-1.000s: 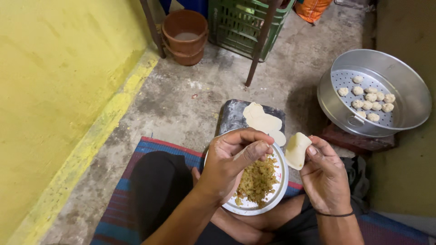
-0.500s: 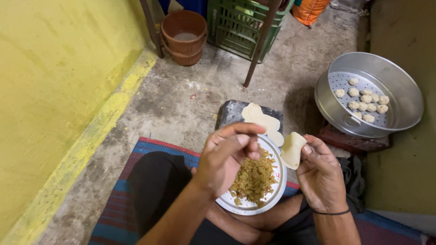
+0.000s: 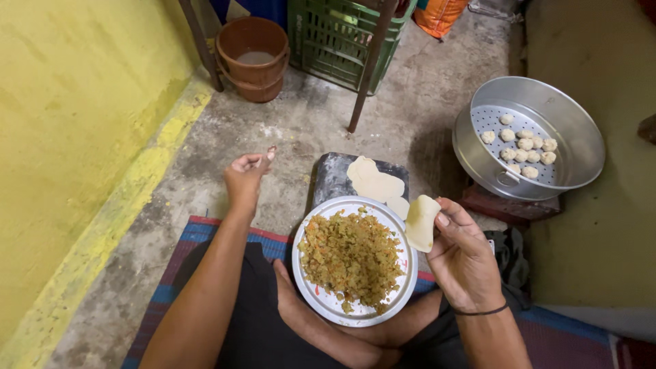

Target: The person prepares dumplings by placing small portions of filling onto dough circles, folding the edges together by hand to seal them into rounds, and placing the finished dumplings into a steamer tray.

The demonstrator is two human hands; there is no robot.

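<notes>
A round white plate (image 3: 403, 277) heaped with chopped yellow-orange filling (image 3: 352, 256) rests on my lap. My right hand (image 3: 465, 256) holds a thin round dough wrapper (image 3: 421, 222) just past the plate's right rim. My left hand (image 3: 247, 174) hangs over the concrete floor, left of the plate and apart from it. Its fingers are curled together, and I cannot see whether anything is between them. More flat dough wrappers (image 3: 372, 181) lie on a dark board (image 3: 335, 181) behind the plate.
A metal steamer pot (image 3: 577, 147) with several shaped dumplings (image 3: 523, 143) on its perforated tray stands at the right. A brown bucket (image 3: 253, 58), a green crate (image 3: 335, 34) and a metal leg (image 3: 369, 68) stand at the back. A yellow wall (image 3: 75, 123) runs along the left.
My left hand has lifted off the filling plate and swung out to the left over the floor. The right hand still holds the wrapper beside the plate.
</notes>
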